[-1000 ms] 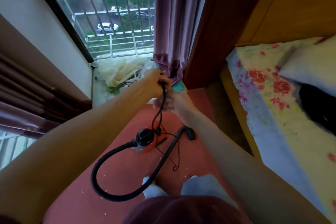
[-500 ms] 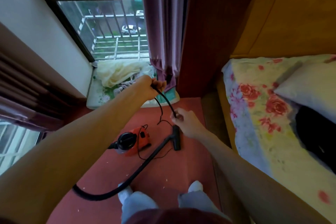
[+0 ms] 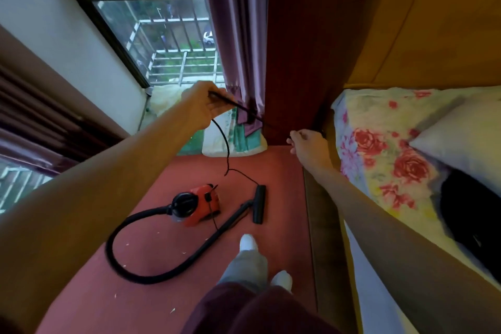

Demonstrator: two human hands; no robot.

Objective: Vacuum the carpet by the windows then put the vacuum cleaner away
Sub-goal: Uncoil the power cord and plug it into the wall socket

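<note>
I hold the cord (image 3: 228,149) drawn taut between both hands. My left hand (image 3: 202,104) is curled round it up by the curtain (image 3: 238,35). My right hand (image 3: 309,145) pinches its far end low beside the bed (image 3: 379,127); I cannot tell whether a plug sits in those fingers. The vacuum cleaner (image 3: 199,205) stands on the red carpet (image 3: 282,171) below, its nozzle (image 3: 259,203) just beside it, with white scraps (image 3: 127,244) lying about. I judge this to be cord handling ahead of the vacuuming. Next I need a socket, which I cannot see, and slack fed out from the left.
</note>
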